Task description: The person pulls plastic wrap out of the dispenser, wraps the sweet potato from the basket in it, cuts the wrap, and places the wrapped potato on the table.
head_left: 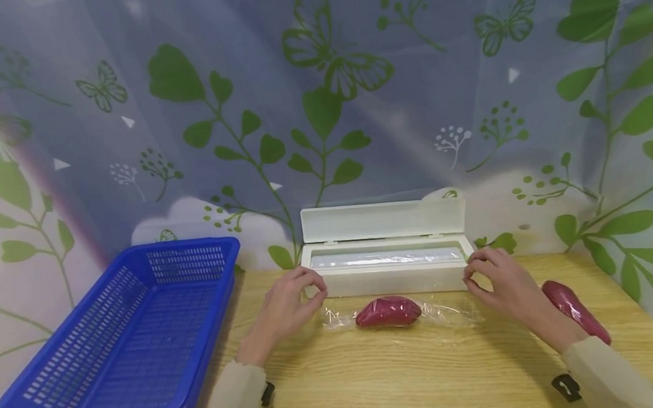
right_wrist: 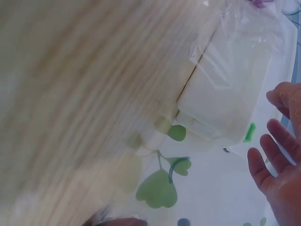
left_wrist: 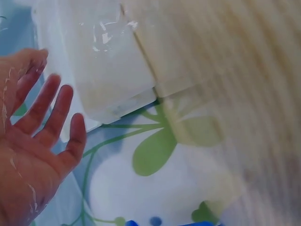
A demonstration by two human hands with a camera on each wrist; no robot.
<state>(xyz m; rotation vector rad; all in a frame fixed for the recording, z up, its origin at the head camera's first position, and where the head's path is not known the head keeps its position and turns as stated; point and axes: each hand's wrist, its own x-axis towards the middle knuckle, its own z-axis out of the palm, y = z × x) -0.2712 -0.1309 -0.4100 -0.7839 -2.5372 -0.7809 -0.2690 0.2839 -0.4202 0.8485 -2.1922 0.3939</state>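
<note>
A dark red, sweet-potato-shaped thing (head_left: 388,311) lies on the table in front of an open white box (head_left: 389,282). Clear plastic wrap (head_left: 445,312) spreads out from both its ends. Inside the box is a roll of wrap (head_left: 387,258). At the box's left front corner, my left hand (head_left: 288,301) pinches the thin wrap between thumb and index finger. My right hand (head_left: 505,283) does the same at the right front corner. In the wrist views the other fingers of the left hand (left_wrist: 42,127) and right hand (right_wrist: 282,150) stand spread, and glints of film cross the box front.
On the left stands a blue plastic basket (head_left: 171,341) with latticed sides. A second dark red piece (head_left: 575,310) lies beyond my right forearm. The box's lid (head_left: 384,220) stands raised near the leaf-patterned cloth (head_left: 401,129) behind the wooden table (head_left: 407,381).
</note>
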